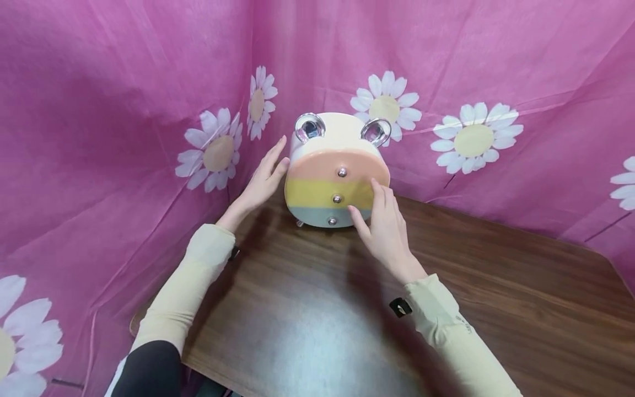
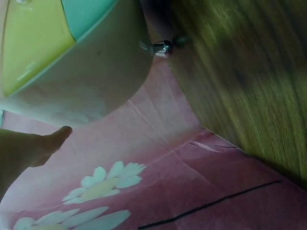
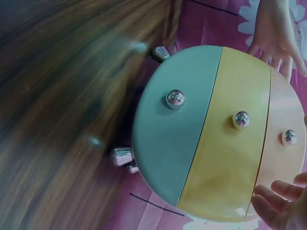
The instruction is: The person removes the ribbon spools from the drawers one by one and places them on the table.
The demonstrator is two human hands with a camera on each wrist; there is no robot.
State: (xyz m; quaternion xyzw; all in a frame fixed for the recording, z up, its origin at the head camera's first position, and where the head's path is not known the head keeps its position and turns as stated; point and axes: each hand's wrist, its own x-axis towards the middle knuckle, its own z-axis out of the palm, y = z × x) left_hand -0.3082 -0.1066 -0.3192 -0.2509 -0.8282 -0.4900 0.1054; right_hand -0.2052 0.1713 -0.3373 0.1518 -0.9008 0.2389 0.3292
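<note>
A rounded white storage box [image 1: 342,127] stands on the table, its front split into a peach drawer [image 1: 315,164], a yellow drawer [image 1: 308,193] and a teal drawer [image 1: 308,214]. Each drawer has a round silver knob [image 3: 241,119] and all three look closed. Beside the box's left wall is my left hand [image 1: 264,181], fingers extended; whether it touches the wall I cannot tell. My right hand [image 1: 389,231] is at the right of the front, fingers relaxed near the yellow and peach drawers. Contact there is unclear, and neither hand grips anything.
Two silver ear-like rings [image 1: 375,132] stick up from the box top. Short metal feet [image 2: 162,49] hold it above the brown wooden table [image 1: 278,309]. A pink curtain [image 1: 307,49] with white daisies hangs close behind and to the left.
</note>
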